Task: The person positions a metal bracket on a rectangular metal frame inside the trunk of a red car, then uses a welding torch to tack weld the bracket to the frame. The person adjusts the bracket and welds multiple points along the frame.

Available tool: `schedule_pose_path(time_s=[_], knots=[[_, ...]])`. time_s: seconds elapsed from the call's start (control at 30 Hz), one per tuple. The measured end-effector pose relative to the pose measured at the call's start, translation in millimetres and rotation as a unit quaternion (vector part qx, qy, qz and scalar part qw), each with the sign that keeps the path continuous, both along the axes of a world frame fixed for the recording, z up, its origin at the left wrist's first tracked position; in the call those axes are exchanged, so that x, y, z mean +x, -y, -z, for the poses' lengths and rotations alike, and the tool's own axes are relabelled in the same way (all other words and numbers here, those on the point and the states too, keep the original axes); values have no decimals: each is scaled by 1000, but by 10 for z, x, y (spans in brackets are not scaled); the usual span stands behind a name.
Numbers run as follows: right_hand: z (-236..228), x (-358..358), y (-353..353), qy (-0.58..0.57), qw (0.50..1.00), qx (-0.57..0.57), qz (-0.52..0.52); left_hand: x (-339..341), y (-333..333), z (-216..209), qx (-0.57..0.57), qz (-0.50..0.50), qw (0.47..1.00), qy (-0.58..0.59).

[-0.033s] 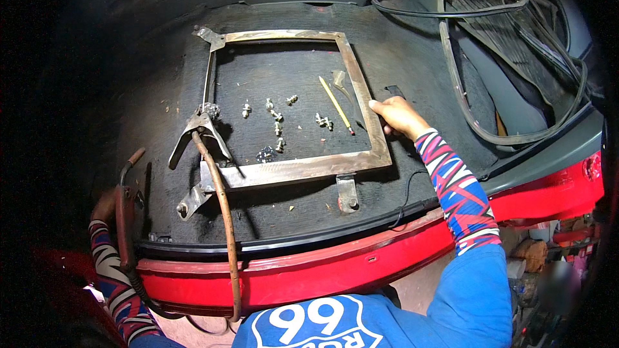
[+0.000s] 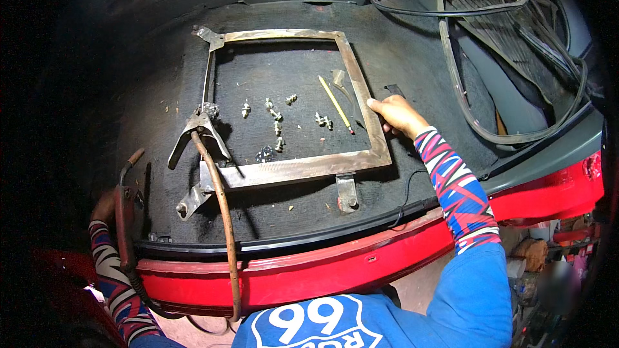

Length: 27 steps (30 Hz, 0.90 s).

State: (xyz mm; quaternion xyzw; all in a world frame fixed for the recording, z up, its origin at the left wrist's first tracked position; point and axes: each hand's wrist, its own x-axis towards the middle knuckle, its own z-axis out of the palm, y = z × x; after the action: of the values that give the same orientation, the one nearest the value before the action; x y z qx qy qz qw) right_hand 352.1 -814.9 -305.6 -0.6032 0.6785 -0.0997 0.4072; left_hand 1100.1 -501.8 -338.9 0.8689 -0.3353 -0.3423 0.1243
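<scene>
A rectangular metal frame (image 2: 296, 169) with corner brackets lies on grey carpet. My right hand (image 2: 398, 116) is closed round its right side rail, thumb on top, other fingers mostly hidden beneath. At the left, in shadow, my left hand (image 2: 103, 207) is at the handle of a welding torch (image 2: 124, 209) with a bent neck and copper-coloured nozzle; its fingers are largely hidden behind the handle. A ground clamp (image 2: 200, 129) sits on the frame's left rail, its brown cable (image 2: 224, 219) running towards me. Inside the frame lie several small bolts (image 2: 277, 116) and a yellow pencil (image 2: 335, 103).
A red painted body edge (image 2: 309, 277) with a black trim strip crosses in front of me. Looped rubber weatherstrip (image 2: 451, 77) lies at the far right against grey panels. A thin black wire (image 2: 407, 196) curls near the trim. Several blurred items stand at lower right.
</scene>
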Motion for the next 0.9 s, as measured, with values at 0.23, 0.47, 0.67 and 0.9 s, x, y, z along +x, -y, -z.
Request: schedule_pose_path(time_s=[0.23,0.47,0.67,0.9], knots=[[-71,59,-104,91,995,43,-7,82,-95,33,3,-24,999,-43],[-1,38,-255,130,989,73,19,336,-150,158,15,-2,1000,3],[-4,27,-303,109,993,50,-13,571,-196,289,21,62,998,-5],[-80,65,-279,112,991,76,-21,811,-194,476,-53,-1,999,8]])
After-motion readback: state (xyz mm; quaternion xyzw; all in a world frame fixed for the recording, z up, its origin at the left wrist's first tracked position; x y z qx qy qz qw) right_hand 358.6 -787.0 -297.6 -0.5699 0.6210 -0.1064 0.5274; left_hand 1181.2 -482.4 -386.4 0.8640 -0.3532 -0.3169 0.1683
